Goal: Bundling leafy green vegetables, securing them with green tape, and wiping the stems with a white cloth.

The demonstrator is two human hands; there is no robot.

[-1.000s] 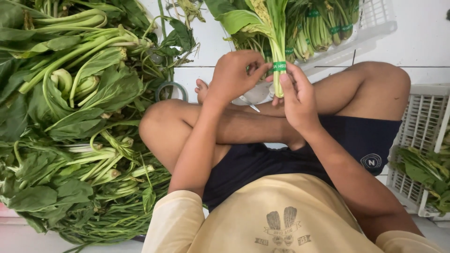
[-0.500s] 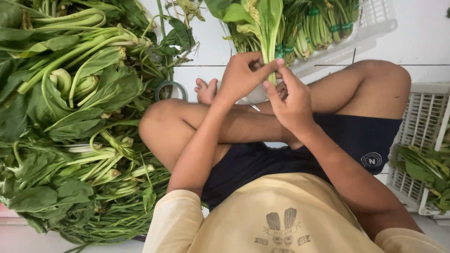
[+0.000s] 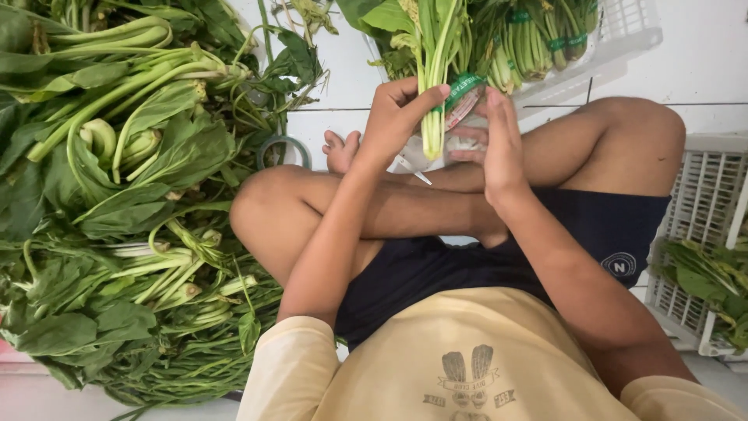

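- our fingers on the left hand are curling together around the pale stems of a bunch of leafy greens, clamping it upright.
- our right hand is standing edge-on just beside it, fingers straight and close together, pressing a strip of green tape against the stems.
- both forearms are reaching forward over our crossed legs, elbows bent, wrists meeting above the knees.
- the bunch is sitting between the two hands, above our shins; its stems are light green and its broad leaves are fanning out at the top.
- the tape is wrapping the stems partway, one end sticking out toward the right hand.
- a white crate of bundled greens is lying just behind the hands, and a loose heap of greens is lying to our left.
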